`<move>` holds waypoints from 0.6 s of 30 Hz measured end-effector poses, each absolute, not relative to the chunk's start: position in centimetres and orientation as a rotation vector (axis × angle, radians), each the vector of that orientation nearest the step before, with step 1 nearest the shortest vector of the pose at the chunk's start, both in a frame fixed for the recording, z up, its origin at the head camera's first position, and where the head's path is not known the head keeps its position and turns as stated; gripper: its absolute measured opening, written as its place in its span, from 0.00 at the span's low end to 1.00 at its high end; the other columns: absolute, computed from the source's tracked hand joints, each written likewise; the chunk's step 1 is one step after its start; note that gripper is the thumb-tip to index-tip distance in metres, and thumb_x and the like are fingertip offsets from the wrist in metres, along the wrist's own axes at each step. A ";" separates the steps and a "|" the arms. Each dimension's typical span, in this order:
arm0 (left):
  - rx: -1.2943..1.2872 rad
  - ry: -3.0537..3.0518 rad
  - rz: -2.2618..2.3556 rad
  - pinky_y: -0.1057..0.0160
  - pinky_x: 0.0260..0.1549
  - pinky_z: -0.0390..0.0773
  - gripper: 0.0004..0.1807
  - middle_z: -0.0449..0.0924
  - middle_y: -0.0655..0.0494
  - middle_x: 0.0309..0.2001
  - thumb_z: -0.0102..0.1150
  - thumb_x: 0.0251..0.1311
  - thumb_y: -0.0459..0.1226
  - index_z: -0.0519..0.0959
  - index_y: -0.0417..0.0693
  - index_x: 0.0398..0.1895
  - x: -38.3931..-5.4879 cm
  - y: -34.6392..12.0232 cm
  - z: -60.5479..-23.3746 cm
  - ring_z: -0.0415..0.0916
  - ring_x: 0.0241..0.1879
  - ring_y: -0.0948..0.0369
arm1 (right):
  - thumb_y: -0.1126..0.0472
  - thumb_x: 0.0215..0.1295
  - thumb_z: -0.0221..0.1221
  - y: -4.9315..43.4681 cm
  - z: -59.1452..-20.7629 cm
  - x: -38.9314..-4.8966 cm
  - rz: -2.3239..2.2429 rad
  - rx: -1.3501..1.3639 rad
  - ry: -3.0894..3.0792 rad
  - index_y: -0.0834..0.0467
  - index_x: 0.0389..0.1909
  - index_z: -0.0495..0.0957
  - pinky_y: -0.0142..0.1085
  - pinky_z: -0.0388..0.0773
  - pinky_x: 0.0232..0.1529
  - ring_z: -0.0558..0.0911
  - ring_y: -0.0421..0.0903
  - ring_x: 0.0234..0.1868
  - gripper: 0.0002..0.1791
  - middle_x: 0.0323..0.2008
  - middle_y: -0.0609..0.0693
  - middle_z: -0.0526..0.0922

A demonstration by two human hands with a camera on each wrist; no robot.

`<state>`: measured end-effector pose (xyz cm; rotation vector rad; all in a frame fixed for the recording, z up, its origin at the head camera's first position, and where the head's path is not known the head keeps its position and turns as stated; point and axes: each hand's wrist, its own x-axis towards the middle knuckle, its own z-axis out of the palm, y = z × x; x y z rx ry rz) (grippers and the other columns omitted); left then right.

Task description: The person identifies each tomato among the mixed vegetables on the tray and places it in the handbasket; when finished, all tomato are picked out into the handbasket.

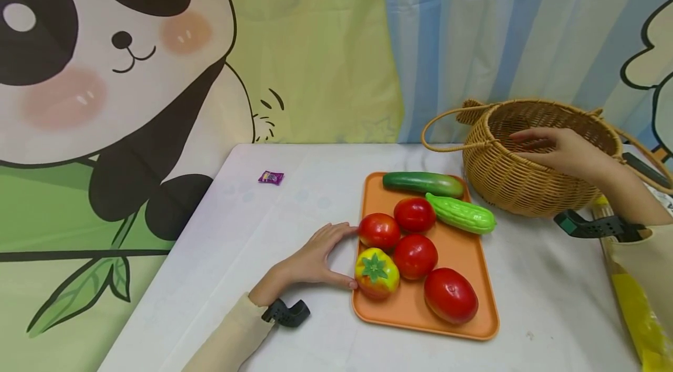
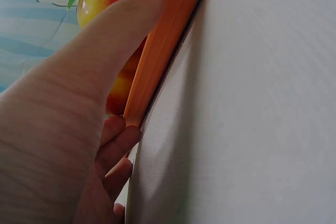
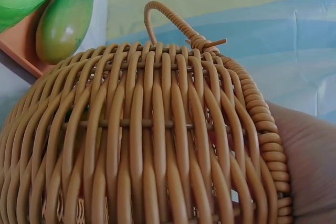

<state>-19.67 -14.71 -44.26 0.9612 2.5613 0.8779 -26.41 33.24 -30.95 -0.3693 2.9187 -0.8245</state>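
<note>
My left hand (image 1: 315, 258) lies at the left edge of an orange tray (image 1: 399, 315), with its thumb and fingertips against the rim and its fingers spread. Nearest to it on the tray is a yellow-and-red tomato (image 1: 375, 274) with a green leafy top. Several red tomatoes, one of them (image 1: 450, 296) at the near right corner, share the tray with a dark green cucumber (image 1: 423, 183) and a bright green bitter melon (image 1: 462, 214). Over the mouth of a wicker basket (image 1: 526, 185) hangs my right hand (image 1: 565, 153), fingers loosely extended; nothing shows in it. The right wrist view hides its fingers behind the basket wall (image 3: 142, 145).
A small purple wrapped packet (image 1: 271, 177) lies on the white table (image 1: 294, 208) at the far left. The basket's handle (image 1: 428, 132) sticks out leftward behind the tray. A yellow package (image 1: 638, 313) lies under the right sleeve. A panda-printed curtain (image 1: 326, 39) stands behind the table.
</note>
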 end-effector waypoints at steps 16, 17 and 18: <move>0.945 2.560 0.882 0.53 0.75 0.38 0.55 0.58 0.57 0.74 0.75 0.44 0.57 0.58 0.52 0.74 -19.4 -14.7 -44.0 0.45 0.75 0.58 | 0.55 0.74 0.53 33.2 -31.2 -26.0 -0.843 -0.399 2.968 0.67 0.64 0.69 0.67 0.70 0.49 0.71 0.72 0.57 0.25 0.57 0.74 0.72; 0.946 2.562 0.881 0.53 0.75 0.38 0.55 0.57 0.57 0.74 0.75 0.43 0.57 0.58 0.52 0.74 -19.4 -14.7 -44.1 0.45 0.75 0.58 | 0.56 0.74 0.53 33.2 -31.2 -25.9 -0.850 -0.405 2.976 0.67 0.64 0.69 0.67 0.70 0.49 0.71 0.72 0.56 0.24 0.57 0.74 0.72; 0.948 2.562 0.880 0.53 0.75 0.38 0.55 0.57 0.57 0.74 0.75 0.43 0.57 0.58 0.52 0.74 -19.4 -14.7 -44.1 0.45 0.75 0.58 | 0.56 0.74 0.53 33.2 -31.3 -25.8 -0.859 -0.410 2.979 0.67 0.64 0.69 0.67 0.69 0.49 0.71 0.72 0.56 0.24 0.57 0.74 0.72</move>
